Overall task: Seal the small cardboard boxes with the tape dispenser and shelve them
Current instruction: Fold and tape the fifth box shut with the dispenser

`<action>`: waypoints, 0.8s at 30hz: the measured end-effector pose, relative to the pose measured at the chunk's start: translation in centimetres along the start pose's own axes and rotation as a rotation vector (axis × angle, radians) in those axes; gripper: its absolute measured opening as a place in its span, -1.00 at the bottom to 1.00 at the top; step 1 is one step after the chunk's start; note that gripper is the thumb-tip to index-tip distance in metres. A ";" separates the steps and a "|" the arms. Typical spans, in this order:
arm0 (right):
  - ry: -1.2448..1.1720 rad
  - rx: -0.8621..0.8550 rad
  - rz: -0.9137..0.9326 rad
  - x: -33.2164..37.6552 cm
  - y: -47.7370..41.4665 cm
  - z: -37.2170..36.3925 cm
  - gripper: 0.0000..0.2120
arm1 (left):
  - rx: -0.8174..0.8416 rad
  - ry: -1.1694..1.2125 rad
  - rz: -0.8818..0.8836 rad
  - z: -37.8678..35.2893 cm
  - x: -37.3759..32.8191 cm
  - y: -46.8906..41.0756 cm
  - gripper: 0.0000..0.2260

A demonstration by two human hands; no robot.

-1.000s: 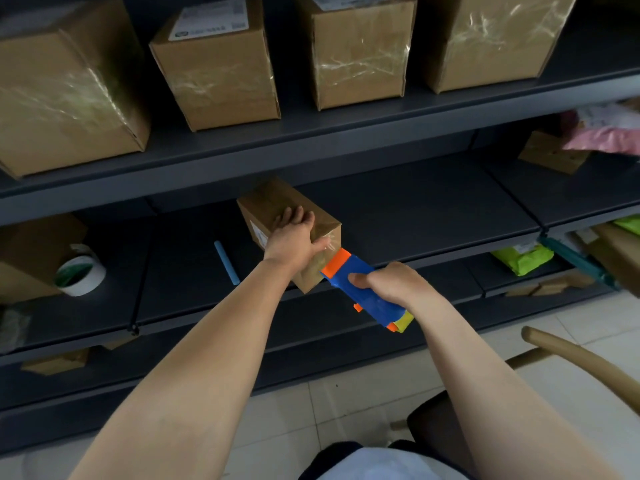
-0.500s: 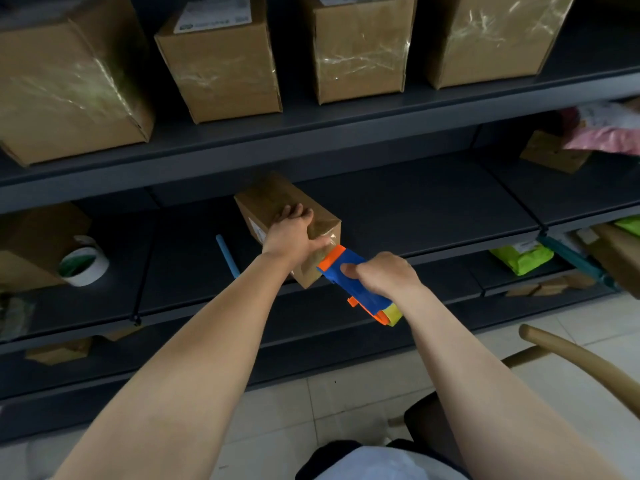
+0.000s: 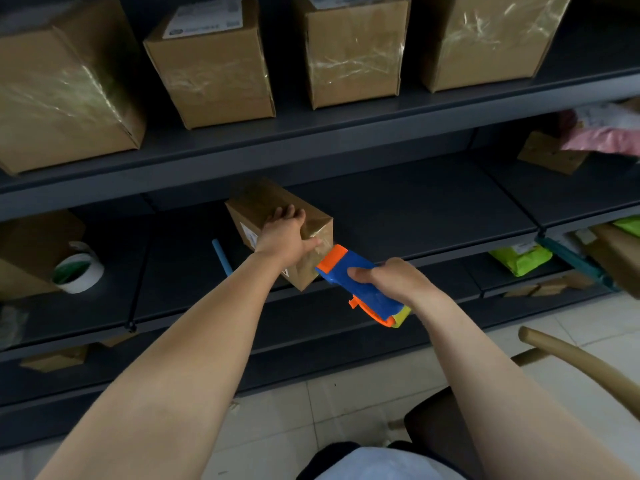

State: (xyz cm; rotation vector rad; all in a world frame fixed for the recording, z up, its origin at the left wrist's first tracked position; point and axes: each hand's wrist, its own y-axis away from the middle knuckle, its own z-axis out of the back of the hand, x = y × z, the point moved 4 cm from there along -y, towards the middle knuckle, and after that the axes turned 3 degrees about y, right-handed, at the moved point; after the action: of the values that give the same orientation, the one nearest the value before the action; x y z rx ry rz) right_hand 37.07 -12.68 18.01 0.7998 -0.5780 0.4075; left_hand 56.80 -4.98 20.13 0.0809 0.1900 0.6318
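Hardly anything has shifted in the last second: both your hands sit where they were, and the box has not moved along the shelf.

Your left hand (image 3: 282,233) lies on top of the small cardboard box (image 3: 258,202), fingers fairly straight over the top and thumb stretched out along the glossy taped edge nearest you. Your right hand (image 3: 394,280) is wrapped round the blue tape dispenser (image 3: 370,296), thumb on its upper side. The dispenser's orange head is just beside the box's near right edge, below your left thumb; you cannot tell whether it touches.

The box stands turned at an angle on the dark middle shelf (image 3: 415,209), its near corner at the front lip. Just left of it lies a light blue stick (image 3: 221,252), and farther left a white tape roll (image 3: 78,271) rests beside a larger box (image 3: 31,251). Four taped boxes (image 3: 211,64) stand in a row on the shelf above. Off to the right are a flat cardboard piece (image 3: 550,155), a pink mailer (image 3: 602,140) and, lower down, a green packet (image 3: 519,259). A wooden chair arm (image 3: 571,355) curves over the tiled floor at your right.
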 end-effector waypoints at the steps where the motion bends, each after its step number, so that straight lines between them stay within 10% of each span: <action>1: -0.049 0.022 0.017 -0.6 0.2 0.2 -0.52 | 0.011 -0.004 -0.004 0.2 0.1 -0.1 -0.32; 24: 0.262 -0.186 -0.087 1.3 1.5 -1.3 -0.60 | 0.026 -0.032 -0.047 0.7 -2.4 2.3 -0.35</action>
State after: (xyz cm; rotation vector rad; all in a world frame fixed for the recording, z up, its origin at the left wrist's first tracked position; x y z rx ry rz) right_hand 37.65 -10.57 18.91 0.5798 -0.3293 0.3660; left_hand 53.67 -4.54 21.46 0.1115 0.1689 0.5804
